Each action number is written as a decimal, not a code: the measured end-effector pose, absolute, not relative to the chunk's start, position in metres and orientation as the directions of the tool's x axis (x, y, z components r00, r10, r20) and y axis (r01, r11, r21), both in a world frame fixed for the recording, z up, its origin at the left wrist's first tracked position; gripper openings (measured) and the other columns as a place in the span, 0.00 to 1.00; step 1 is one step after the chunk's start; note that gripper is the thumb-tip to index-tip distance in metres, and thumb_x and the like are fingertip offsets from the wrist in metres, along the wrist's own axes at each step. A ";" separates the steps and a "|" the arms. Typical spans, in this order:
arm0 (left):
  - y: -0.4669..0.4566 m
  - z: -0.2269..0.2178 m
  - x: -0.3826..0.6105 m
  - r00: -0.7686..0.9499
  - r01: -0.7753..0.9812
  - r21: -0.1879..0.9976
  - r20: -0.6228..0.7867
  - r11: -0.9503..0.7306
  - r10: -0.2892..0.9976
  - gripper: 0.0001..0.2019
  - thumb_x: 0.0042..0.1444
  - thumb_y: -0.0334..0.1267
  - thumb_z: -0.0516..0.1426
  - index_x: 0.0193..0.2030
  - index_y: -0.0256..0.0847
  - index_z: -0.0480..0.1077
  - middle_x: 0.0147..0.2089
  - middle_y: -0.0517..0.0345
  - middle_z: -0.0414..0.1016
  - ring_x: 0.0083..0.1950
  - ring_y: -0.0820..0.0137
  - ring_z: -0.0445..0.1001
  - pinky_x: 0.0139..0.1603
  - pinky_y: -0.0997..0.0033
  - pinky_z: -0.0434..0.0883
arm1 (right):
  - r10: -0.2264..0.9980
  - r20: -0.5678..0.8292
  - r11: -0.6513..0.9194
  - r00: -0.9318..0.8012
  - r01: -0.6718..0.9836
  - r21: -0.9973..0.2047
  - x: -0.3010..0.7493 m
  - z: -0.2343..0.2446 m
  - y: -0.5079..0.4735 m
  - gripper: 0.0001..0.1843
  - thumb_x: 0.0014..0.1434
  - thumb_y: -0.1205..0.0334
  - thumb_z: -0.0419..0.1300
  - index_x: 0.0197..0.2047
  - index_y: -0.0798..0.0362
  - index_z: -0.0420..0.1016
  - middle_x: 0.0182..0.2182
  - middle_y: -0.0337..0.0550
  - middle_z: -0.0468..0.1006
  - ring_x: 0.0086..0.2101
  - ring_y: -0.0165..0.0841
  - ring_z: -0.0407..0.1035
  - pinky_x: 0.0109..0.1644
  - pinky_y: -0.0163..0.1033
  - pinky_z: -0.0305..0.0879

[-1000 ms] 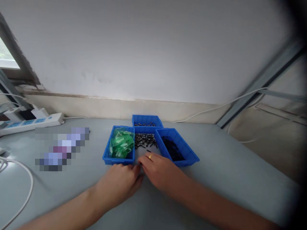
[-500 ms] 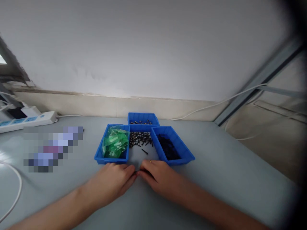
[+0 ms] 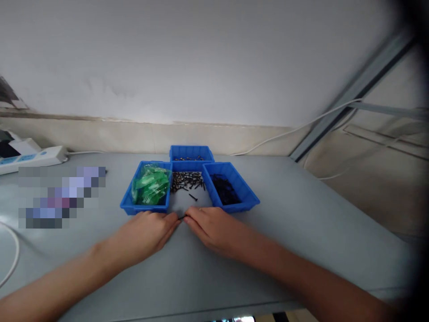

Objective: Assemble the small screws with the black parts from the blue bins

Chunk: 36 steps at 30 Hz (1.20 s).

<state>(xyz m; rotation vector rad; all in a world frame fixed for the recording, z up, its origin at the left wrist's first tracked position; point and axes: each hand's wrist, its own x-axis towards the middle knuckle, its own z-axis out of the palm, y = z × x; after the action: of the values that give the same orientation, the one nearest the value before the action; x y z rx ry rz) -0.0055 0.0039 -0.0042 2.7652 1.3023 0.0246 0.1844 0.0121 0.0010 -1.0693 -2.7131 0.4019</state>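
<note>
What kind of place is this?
Probably a small-parts assembly or sorting bench. On the grey table stand blue bins, one with green plastic bags, beside a loose pile of small dark screws. A power strip lies by the wall. Both hands meet at a small dark piece.

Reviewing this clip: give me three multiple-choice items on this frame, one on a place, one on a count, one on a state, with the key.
1. Where does the heap of loose dark screws lie?
A. on the table between the side bins
B. inside the green-bag bin
C. beside the power strip

2. How many blue bins are on the table?
A. two
B. three
C. five

3. How are the hands placed?
A. raised above the bins
B. low on the table, fingertips meeting
C. each inside a bin

Key: 1 A, the screws lie on bare table between the green-bag bin and the right bin. 2 B, those two plus the back bin. 3 B, left hand and right hand meet at a small dark piece.
</note>
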 end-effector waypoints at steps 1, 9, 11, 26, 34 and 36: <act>0.004 -0.004 -0.005 0.638 0.768 0.083 -0.023 -0.635 0.769 0.15 0.62 0.38 0.40 0.33 0.39 0.64 0.24 0.58 0.70 0.26 0.70 0.72 0.25 0.74 0.64 | 0.693 0.084 0.702 -0.716 0.642 -0.309 0.185 0.000 0.012 0.12 0.63 0.62 0.41 0.34 0.55 0.62 0.26 0.40 0.69 0.27 0.28 0.64 0.29 0.34 0.54; -0.002 -0.003 -0.003 0.649 0.737 0.116 0.152 -0.666 0.745 0.14 0.62 0.39 0.42 0.35 0.38 0.65 0.28 0.58 0.70 0.29 0.71 0.72 0.29 0.73 0.67 | 0.696 0.084 0.707 -0.714 0.660 -0.253 0.188 -0.006 0.013 0.10 0.63 0.66 0.40 0.34 0.55 0.60 0.24 0.40 0.68 0.24 0.29 0.62 0.27 0.34 0.52; -0.003 -0.004 -0.004 0.657 0.708 0.127 0.246 -0.695 0.713 0.13 0.61 0.39 0.42 0.39 0.37 0.65 0.31 0.57 0.71 0.31 0.71 0.72 0.31 0.73 0.68 | 0.696 0.092 0.705 -0.712 0.655 -0.271 0.188 -0.006 0.012 0.10 0.62 0.66 0.40 0.34 0.54 0.59 0.24 0.39 0.68 0.24 0.29 0.62 0.28 0.34 0.51; 0.001 -0.003 -0.009 0.755 0.582 0.200 0.226 -0.788 0.615 0.13 0.63 0.36 0.41 0.42 0.37 0.65 0.36 0.55 0.68 0.37 0.72 0.69 0.39 0.71 0.69 | 0.664 0.019 0.609 -0.748 0.525 -0.594 0.185 0.004 0.013 0.10 0.59 0.70 0.44 0.27 0.54 0.59 0.22 0.35 0.67 0.24 0.25 0.62 0.30 0.32 0.56; 0.001 -0.006 -0.012 0.769 0.568 0.191 0.222 -0.801 0.599 0.11 0.62 0.33 0.43 0.43 0.37 0.65 0.37 0.55 0.66 0.38 0.73 0.68 0.41 0.72 0.68 | 0.653 0.045 0.611 -0.756 0.490 -0.622 0.187 -0.002 0.017 0.12 0.59 0.68 0.44 0.26 0.54 0.61 0.22 0.35 0.69 0.24 0.25 0.63 0.31 0.32 0.57; 0.001 -0.006 -0.012 0.763 0.567 0.186 0.250 -0.803 0.597 0.12 0.62 0.33 0.42 0.42 0.37 0.65 0.37 0.55 0.66 0.38 0.73 0.68 0.41 0.72 0.68 | 0.653 0.062 0.614 -0.755 0.480 -0.627 0.187 -0.002 0.016 0.12 0.59 0.68 0.44 0.26 0.54 0.62 0.23 0.35 0.69 0.24 0.24 0.63 0.31 0.32 0.57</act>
<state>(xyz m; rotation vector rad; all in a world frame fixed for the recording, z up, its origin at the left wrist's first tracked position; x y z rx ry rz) -0.0115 0.0014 -0.0061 2.8556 0.9448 0.4555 0.1873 0.0165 -0.0022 -0.9209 -2.5573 0.8699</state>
